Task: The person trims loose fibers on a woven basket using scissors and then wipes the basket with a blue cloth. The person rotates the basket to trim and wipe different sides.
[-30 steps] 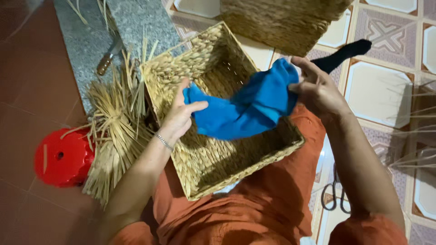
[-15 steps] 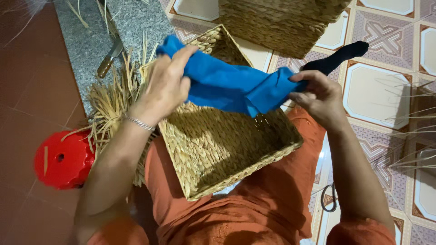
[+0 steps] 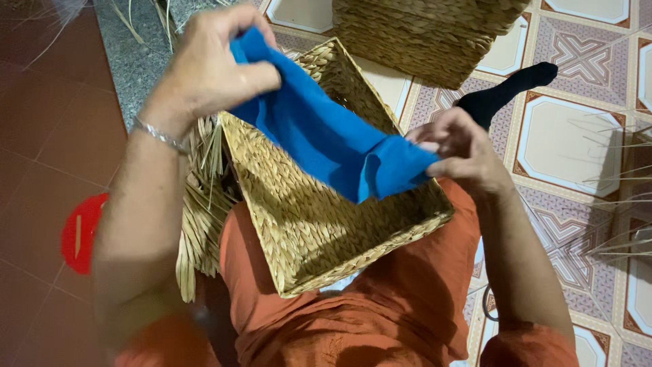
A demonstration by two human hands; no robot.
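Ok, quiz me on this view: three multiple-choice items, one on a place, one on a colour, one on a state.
1. Where does the woven basket rest?
A. on the person's lap
B. on a shelf
C. on the red stool

2. What colour is the cloth?
A. white
B. blue
C. green

3. How is the cloth held?
A. by the left hand alone
B. lying loose in the basket
C. stretched between the left hand and the right hand

Answers: 1 A, it sits on the orange-clad legs; 2 B, plainly blue; 3 C, each hand grips one end.
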